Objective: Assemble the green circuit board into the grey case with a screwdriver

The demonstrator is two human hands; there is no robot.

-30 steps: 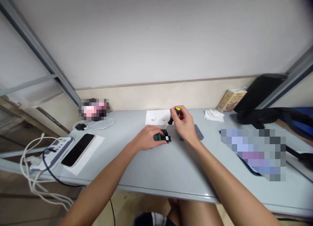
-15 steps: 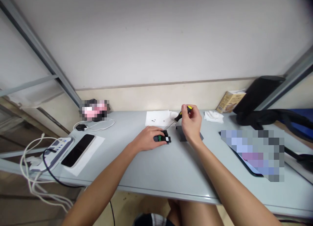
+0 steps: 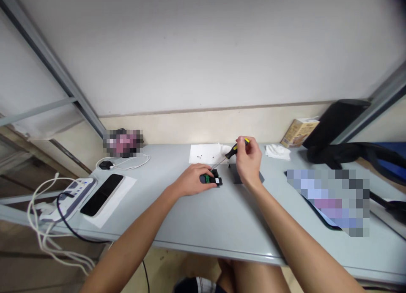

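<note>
A small black device with a green circuit board [image 3: 207, 179] lies on the desk, its inside exposed. My left hand [image 3: 193, 179] grips it from the left, fingers over the far side and thumb along the near side. In my right hand [image 3: 249, 160] is a black and yellow screwdriver [image 3: 234, 151], tilted so its shaft slopes down and left to the device's far edge. Whether the tip sits in a screw is too small to tell. Beneath my right hand a dark grey flat-sided piece [image 3: 236, 174] rests on the desk, partly hidden.
Several tiny dark screws dot a white paper sheet [image 3: 206, 151] behind the device. Crumpled tissue [image 3: 277, 151], a carton [image 3: 300, 132] and a blurred tablet-like device [image 3: 320, 200] are to the right. At left are a phone [image 3: 103, 195], a power strip [image 3: 71, 198] and white cables [image 3: 41, 225].
The screwdriver's tip end has shifted slightly left along the device, with its handle tilted a little lower. My left hand keeps its hold on the device.
</note>
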